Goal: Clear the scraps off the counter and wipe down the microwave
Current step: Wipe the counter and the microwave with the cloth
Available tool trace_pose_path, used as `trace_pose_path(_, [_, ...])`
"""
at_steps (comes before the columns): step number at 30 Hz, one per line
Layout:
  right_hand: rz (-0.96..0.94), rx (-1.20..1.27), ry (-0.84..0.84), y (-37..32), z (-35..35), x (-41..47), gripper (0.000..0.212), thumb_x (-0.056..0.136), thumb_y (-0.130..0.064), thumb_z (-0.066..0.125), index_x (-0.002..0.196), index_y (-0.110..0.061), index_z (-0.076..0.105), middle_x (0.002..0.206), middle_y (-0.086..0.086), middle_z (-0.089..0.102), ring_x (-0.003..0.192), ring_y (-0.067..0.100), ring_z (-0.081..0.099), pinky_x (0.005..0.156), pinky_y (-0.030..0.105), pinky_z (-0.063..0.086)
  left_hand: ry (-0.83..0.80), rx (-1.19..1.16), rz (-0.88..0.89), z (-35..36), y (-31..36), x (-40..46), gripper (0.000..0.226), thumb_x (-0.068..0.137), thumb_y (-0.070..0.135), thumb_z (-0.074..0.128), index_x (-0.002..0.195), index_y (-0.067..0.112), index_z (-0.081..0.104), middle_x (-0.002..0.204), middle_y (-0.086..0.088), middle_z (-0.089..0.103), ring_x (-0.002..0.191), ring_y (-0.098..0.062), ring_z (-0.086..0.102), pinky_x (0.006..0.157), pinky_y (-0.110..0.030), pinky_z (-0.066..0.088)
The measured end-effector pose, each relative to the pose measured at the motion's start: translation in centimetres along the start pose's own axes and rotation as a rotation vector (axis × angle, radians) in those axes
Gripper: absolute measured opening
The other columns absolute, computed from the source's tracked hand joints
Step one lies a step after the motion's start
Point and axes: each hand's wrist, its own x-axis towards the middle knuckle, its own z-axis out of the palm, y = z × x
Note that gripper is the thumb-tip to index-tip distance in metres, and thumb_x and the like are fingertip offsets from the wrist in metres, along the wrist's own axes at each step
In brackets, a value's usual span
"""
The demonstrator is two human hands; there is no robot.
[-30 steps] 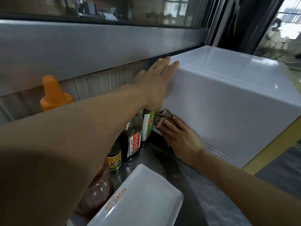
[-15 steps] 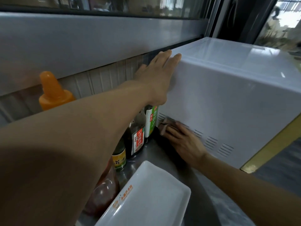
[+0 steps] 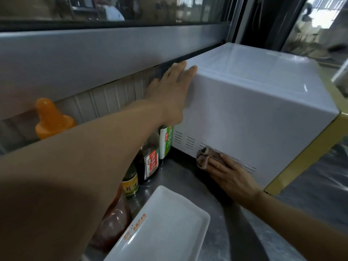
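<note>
A white microwave (image 3: 254, 102) stands on the steel counter (image 3: 244, 232) at the right, its left side panel facing me. My left hand (image 3: 169, 93) lies flat against the panel's upper back corner, fingers stretched to the top edge. My right hand (image 3: 231, 178) presses a folded brownish cloth (image 3: 205, 157) against the vent slots along the panel's lower edge. Most of the cloth is hidden under my fingers.
Several sauce bottles (image 3: 150, 162) stand in a row left of the microwave, under my left forearm. An orange squeeze-bottle cap (image 3: 50, 119) shows at the far left. A white rectangular plate (image 3: 163, 228) sits on the counter near me. A grey sill and window run behind.
My right hand has slid the cloth to the right along the lower vent slots, uncovering the leftmost slots. My left hand has stayed on the upper back corner.
</note>
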Motion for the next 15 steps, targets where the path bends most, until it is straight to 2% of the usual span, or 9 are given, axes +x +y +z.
trace_pose_path(3, [0.039,0.017,0.075,-0.8,-1.3,4.1,0.055,0.097,-0.01,0.035,0.148,-0.014,0.015,0.157,-0.002,-0.013,0.141,0.024,-0.024,0.094,0.043,-0.034,0.006,0.034,-0.002,-0.1,0.1,-0.1,0.115,0.068,0.009,0.074,0.15,0.023,-0.006,0.159,0.0,-0.009,0.146,-0.019,-0.006,0.113,-0.049,0.017])
trace_pose_path(6, [0.086,0.065,0.182,-1.4,-2.3,6.2,0.053,0.099,-0.013,0.035,0.148,-0.014,0.016,0.159,-0.003,-0.003,0.145,0.021,-0.013,0.107,0.044,-0.021,-0.001,0.064,-0.016,-0.3,0.3,0.0,0.115,0.069,0.01,0.074,0.15,0.023,-0.006,0.159,0.0,-0.009,0.147,-0.019,-0.005,0.113,-0.049,0.016])
trace_pose_path(8, [0.134,0.057,0.233,-1.3,-1.9,5.1,0.052,0.097,-0.019,0.042,0.147,-0.019,0.025,0.158,-0.006,0.008,0.146,0.017,-0.002,0.112,0.044,-0.012,-0.012,0.086,-0.024,-0.5,0.5,0.1,0.113,0.069,0.011,0.074,0.15,0.023,-0.005,0.159,0.0,-0.009,0.147,-0.018,-0.004,0.114,-0.049,0.016])
trace_pose_path(9, [0.134,0.03,0.236,-1.1,-1.4,4.0,0.052,0.096,-0.02,0.045,0.145,-0.02,0.029,0.158,-0.006,0.01,0.146,0.018,0.0,0.112,0.046,-0.013,-0.021,0.096,-0.029,-0.6,0.6,0.1,0.113,0.07,0.012,0.074,0.15,0.023,-0.005,0.159,0.0,-0.009,0.147,-0.018,-0.004,0.114,-0.049,0.015])
trace_pose_path(10, [0.113,0.021,0.203,-0.9,-0.7,2.6,0.053,0.097,-0.018,0.045,0.146,-0.018,0.027,0.158,-0.003,0.006,0.145,0.021,-0.006,0.108,0.048,-0.021,-0.03,0.106,-0.037,-0.7,0.8,0.1,0.113,0.07,0.012,0.074,0.149,0.023,-0.006,0.159,0.001,-0.009,0.147,-0.018,-0.004,0.114,-0.049,0.015])
trace_pose_path(12, [0.077,-0.012,0.068,-0.7,1.3,-0.6,0.055,0.098,-0.017,0.039,0.148,-0.014,0.016,0.158,0.001,-0.008,0.137,0.028,-0.029,0.098,0.05,-0.034,-0.039,0.12,-0.066,-0.8,1.3,-0.1,0.112,0.071,0.013,0.073,0.149,0.023,-0.007,0.159,0.002,-0.011,0.147,-0.017,-0.005,0.115,-0.049,0.013])
trace_pose_path(14, [0.067,-0.077,0.003,-0.3,3.2,-4.4,0.057,0.098,-0.02,0.038,0.149,-0.013,0.012,0.158,0.002,-0.008,0.123,0.031,-0.042,0.096,0.051,-0.033,-0.037,0.128,-0.11,-0.7,2.0,-0.4,0.112,0.072,0.014,0.072,0.149,0.022,-0.009,0.158,0.002,-0.014,0.146,-0.017,-0.007,0.116,-0.049,0.011])
trace_pose_path(15, [0.061,-0.091,0.005,-0.1,4.1,-6.4,0.06,0.096,-0.021,0.042,0.149,-0.014,0.015,0.158,0.002,-0.004,0.124,0.032,-0.039,0.098,0.052,-0.03,-0.024,0.126,-0.131,-0.6,2.5,-0.6,0.113,0.072,0.016,0.072,0.149,0.022,-0.01,0.158,0.002,-0.016,0.146,-0.018,-0.008,0.116,-0.049,0.009])
